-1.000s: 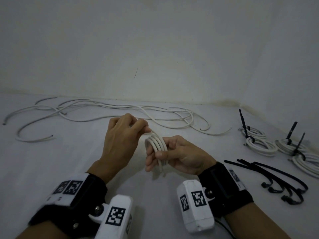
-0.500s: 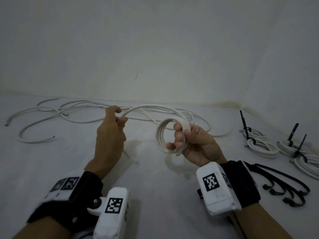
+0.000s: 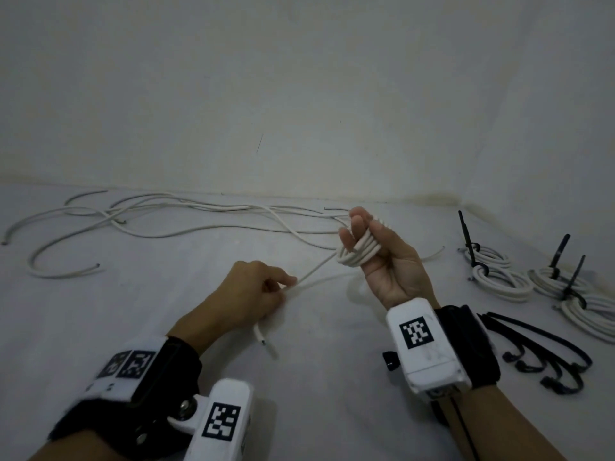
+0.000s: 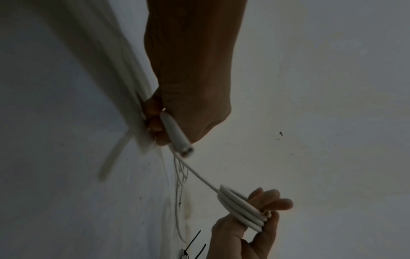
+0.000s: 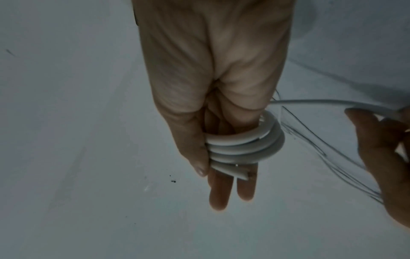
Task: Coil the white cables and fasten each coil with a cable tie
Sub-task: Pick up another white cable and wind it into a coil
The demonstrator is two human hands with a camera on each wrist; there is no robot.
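My right hand (image 3: 367,242) is raised palm-up with a white cable coil (image 3: 359,256) wound in several turns round its fingers. In the right wrist view the thumb pins the coil (image 5: 241,145) against the straight fingers (image 5: 218,192). From the coil a taut strand runs down-left to my left hand (image 3: 281,289), which grips the cable near its free end. The cut tail (image 3: 266,342) sticks out below the fist. The left wrist view shows that tail (image 4: 177,138) close up, with the coil (image 4: 241,210) beyond it.
Loose white cables (image 3: 149,221) sprawl over the white floor at the back left, by the wall. Finished coils with black ties (image 3: 499,277) lie at the right. Several loose black cable ties (image 3: 549,354) lie just right of my right wrist.
The right hand has turned palm-up, and the wide loop is now a tight coil round its fingers. The left hand has come down and rightward, drawing the last strand taut.
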